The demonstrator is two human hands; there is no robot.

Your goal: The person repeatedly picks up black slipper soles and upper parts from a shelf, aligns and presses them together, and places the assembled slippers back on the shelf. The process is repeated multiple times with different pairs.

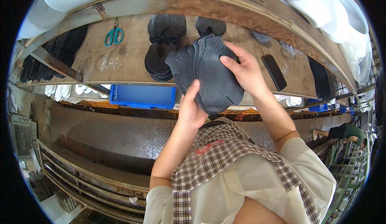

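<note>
Hands together now: left hand (190,108) and right hand (244,72) both grip the dark mesh shoe pieces (209,73) above the wooden bench (120,63).

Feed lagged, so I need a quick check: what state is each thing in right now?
Dark mesh pieces: fanned, held in both hands.
Left hand: gripping their lower edge.
Right hand: gripping their right side.
Black stacks: piled on the shelf.
Scissors: lying closed.
Phone: lying flat, screen dark.
Blue bin: under the shelf.

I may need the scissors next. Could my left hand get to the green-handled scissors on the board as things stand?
Probably not right away: the left hand is gripping the dark mesh pieces. The green-handled scissors lie uncovered, far to its left.
</note>
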